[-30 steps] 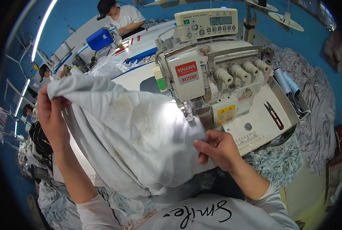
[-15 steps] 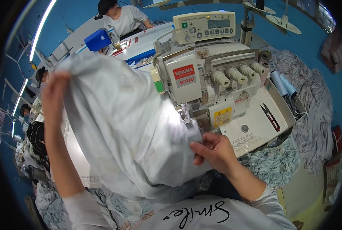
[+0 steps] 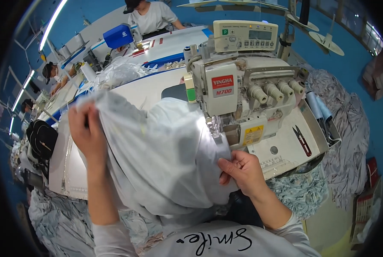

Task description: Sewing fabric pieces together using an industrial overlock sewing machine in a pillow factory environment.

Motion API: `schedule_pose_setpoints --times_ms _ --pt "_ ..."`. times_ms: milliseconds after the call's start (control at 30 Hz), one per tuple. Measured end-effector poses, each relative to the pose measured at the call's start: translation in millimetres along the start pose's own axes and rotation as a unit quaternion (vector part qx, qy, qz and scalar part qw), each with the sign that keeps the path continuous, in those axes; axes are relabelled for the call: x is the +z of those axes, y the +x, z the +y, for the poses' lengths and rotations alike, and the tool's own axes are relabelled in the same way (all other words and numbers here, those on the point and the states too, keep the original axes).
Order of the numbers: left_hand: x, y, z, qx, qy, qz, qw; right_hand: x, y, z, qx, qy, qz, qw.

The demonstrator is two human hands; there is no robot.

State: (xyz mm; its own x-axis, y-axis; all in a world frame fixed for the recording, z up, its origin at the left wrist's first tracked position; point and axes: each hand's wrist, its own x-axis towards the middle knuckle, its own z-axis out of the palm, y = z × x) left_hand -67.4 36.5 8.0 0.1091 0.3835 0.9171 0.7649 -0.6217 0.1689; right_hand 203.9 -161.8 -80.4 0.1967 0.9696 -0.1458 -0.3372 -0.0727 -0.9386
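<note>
Fabric (image 3: pixel 157 158), pale grey, mid-frame (clock centre), reaching overlock machine (image 3: pixel 221 103) at 2 o'clock. Likely light, limp, wrinkle-prone; best pinched along edges. Left hand (image 3: pixel 88 130), 10 o'clock: blurred, clamped on upper fold. Right hand (image 3: pixel 244 169), 4 o'clock: pinching right edge. Dark-red thread snips (image 3: pixel 302 141), 3 o'clock.

Co-worker (image 3: pixel 153 19) (in white), blue wall (image 3: pixel 354 64), tube light (image 3: pixel 53 25)

Sewing machine (image 3: pixel 243 75) near me: red-and-grey label (image 3: pixel 223 87) on the front cover (image 3: pixel 220 105), lettered white and red; yellow warning sticker (image 3: pixel 253 135) on the lower cover (image 3: pixel 269 123). Cream control panel (image 3: pixel 246 36) above, small print and symbols on its keys (image 3: pixel 259 43), one letter on a green key (image 3: pixel 225 31). Black script (image 3: pixel 215 242) across the worker's white shirt (image 3: pixel 273 244); ruled scale (image 3: pixel 272 163) on the machine bed (image 3: pixel 281 143)
</note>
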Motion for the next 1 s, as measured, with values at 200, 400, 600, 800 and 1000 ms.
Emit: schedule_pose_setpoints --times_ms 200,400,600,800,1000 --pt "-1.5 86.2 -16.3 0.052 0.001 0.019 0.998 4.6 -2.8 0.1 -0.024 0.021 -0.027 0.999" --pt "-39.5 -61.7 19.0 0.048 -0.051 -0.393 0.917 -0.9 -0.1 -0.2 -0.01 -0.001 0.015 1.0" --pt "-40.7 -118.2 8.6 -0.13 -0.031 -0.209 0.969 2.4 -2.7 1.1 -0.025 0.015 -0.032 0.999" --pt "-5.6 -0.6 -5.9 -0.046 -0.007 0.025 0.999 2.3 -2.1 2.8 -0.026 0.025 -0.01 0.999" --pt "12.1 103.8 -20.8 0.115 0.029 0.095 0.988 2.8 -2.4 1.8 -0.023 0.028 -0.022 0.999"
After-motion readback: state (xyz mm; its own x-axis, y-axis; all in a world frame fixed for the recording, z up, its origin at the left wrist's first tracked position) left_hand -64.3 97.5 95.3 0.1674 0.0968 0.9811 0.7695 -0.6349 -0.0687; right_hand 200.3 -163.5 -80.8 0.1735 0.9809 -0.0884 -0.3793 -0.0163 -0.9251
